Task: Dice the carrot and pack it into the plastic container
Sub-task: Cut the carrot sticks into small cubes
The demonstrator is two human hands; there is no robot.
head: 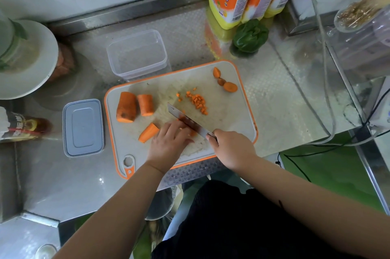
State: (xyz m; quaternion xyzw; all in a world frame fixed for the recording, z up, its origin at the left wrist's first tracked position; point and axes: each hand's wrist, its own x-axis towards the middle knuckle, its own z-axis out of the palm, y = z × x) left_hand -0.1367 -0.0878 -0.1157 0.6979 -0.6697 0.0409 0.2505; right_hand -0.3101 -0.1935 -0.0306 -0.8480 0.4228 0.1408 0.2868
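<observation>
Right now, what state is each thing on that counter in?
plastic container: open, empty
lid: off, flat on the counter
large carrot chunks: uncut
diced carrot: small pile on the cutting board
knife: blade down on the board
left hand: pressing carrot under the blade
right hand: gripping the knife handle

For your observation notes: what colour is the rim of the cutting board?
Orange, framing a pale off-white cutting board; clearest in the head view.

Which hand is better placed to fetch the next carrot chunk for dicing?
Left hand: it lies beside the orange carrot wedge, while the right hand grips the steel knife.
</observation>
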